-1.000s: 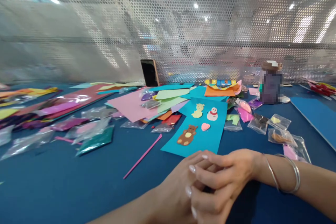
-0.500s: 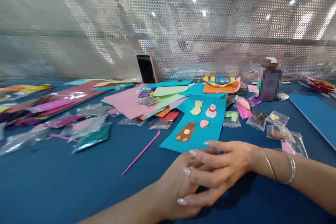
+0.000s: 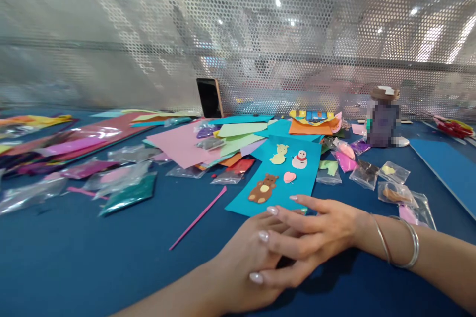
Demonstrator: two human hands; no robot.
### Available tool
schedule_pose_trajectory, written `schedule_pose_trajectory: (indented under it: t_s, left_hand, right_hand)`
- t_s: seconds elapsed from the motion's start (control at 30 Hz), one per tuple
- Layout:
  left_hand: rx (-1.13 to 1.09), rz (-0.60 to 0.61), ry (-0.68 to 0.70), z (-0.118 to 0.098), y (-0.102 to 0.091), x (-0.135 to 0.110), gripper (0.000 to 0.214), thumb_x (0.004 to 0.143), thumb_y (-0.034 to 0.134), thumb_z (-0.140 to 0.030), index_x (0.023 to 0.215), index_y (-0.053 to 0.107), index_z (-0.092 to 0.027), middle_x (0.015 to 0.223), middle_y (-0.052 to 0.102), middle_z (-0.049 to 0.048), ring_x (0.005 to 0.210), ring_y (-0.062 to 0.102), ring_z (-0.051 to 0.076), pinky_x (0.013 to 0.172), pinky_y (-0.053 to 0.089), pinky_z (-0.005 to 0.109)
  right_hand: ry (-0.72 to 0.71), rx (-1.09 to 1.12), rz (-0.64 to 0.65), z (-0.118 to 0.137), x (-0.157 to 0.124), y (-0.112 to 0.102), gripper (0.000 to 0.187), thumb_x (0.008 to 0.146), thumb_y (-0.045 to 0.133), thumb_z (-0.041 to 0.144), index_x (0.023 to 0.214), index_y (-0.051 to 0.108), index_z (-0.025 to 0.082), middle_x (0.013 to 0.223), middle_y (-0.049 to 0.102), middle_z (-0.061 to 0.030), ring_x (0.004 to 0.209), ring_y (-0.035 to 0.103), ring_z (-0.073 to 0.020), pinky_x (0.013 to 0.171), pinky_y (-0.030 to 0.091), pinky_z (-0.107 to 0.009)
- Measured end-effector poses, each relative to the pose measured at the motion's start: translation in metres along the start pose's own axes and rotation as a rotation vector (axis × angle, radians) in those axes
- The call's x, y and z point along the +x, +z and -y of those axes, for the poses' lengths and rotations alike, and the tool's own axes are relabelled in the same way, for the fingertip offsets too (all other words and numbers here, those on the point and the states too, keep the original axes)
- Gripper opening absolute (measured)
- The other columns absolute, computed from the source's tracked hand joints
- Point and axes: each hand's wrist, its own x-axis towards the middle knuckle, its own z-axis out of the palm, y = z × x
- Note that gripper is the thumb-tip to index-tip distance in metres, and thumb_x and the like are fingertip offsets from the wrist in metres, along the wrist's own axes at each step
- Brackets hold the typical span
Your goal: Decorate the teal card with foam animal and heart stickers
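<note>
1. One blue tabletop (image 3: 122,257), running back to a perforated metal panel (image 3: 241,25); bare surface at front left, between left forearm (image 3: 178,290) and plastic bags (image 3: 128,193).
2. Turquoise sheet (image 3: 280,189), flat just beyond right grip (image 3: 316,233) and left grip (image 3: 241,257), near edge partly hidden behind fingers; contact impossible to tell. Left edge facing bare blue, right edge beside small bags (image 3: 364,174).
3. Right grip loosely spread, fingers draped across the back of the left; left grip mostly covered, too hidden to tell whether closed.
4. Bottle (image 3: 384,124) at back right, front pixelated, unreadable.
5. Thin pink stick (image 3: 199,218), slanting left of the sheet, apart from both hands.
6. On the sheet: brown bear (image 3: 263,189), near the fingers; pale yellow animal (image 3: 278,154) and snowman (image 3: 299,160), side by side farther back; pink heart (image 3: 289,177), right of the bear.
</note>
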Motion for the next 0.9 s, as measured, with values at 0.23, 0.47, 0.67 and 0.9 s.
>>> schedule_pose_trajectory:
  t_s: [0.23, 0.47, 0.67, 0.9]
  left_hand:
    - [-0.11, -0.087, 0.041, -0.001, -0.023, 0.009, 0.02, 0.07, 0.04, -0.012, 0.081, 0.054, -0.02, 0.076, 0.063, 0.0003, 0.074, 0.059, 0.015, 0.072, 0.049, 0.027]
    - [-0.161, -0.068, 0.045, 0.003, -0.022, 0.005, 0.021, 0.071, 0.036, -0.009, 0.078, 0.053, -0.019, 0.072, 0.062, 0.0009, 0.065, 0.059, 0.014, 0.064, 0.048, 0.024]
    - [-0.229, -0.088, 0.023, -0.001, -0.026, 0.011, 0.017, 0.069, 0.037, -0.006, 0.074, 0.047, -0.019, 0.067, 0.059, -0.0003, 0.06, 0.057, 0.012, 0.059, 0.046, 0.023]
    - [-0.217, -0.203, 0.005, 0.006, -0.023, 0.008, 0.019, 0.073, 0.039, -0.004, 0.08, 0.046, -0.019, 0.065, 0.058, 0.0008, 0.055, 0.055, 0.012, 0.05, 0.045, 0.019]
  right_hand:
    - [-0.026, 0.001, -0.11, 0.0, 0.0, 0.004, 0.016, 0.083, 0.054, 0.031, 0.099, 0.054, 0.032, 0.101, 0.056, 0.0063, 0.106, 0.052, -0.0173, 0.091, 0.045, -0.032]
    - [-0.079, 0.0, -0.083, -0.003, -0.001, 0.0, 0.013, 0.08, 0.055, 0.021, 0.09, 0.052, 0.027, 0.1, 0.057, 0.0059, 0.101, 0.053, -0.0164, 0.091, 0.044, -0.033]
    - [-0.105, 0.023, -0.074, 0.0, -0.003, 0.003, 0.011, 0.082, 0.052, 0.021, 0.092, 0.053, 0.025, 0.104, 0.057, 0.0036, 0.102, 0.053, -0.0168, 0.094, 0.042, -0.036]
    - [-0.04, 0.004, -0.064, -0.006, -0.001, 0.0, 0.01, 0.082, 0.051, 0.024, 0.085, 0.061, 0.023, 0.106, 0.057, 0.0011, 0.108, 0.049, -0.019, 0.092, 0.041, -0.033]
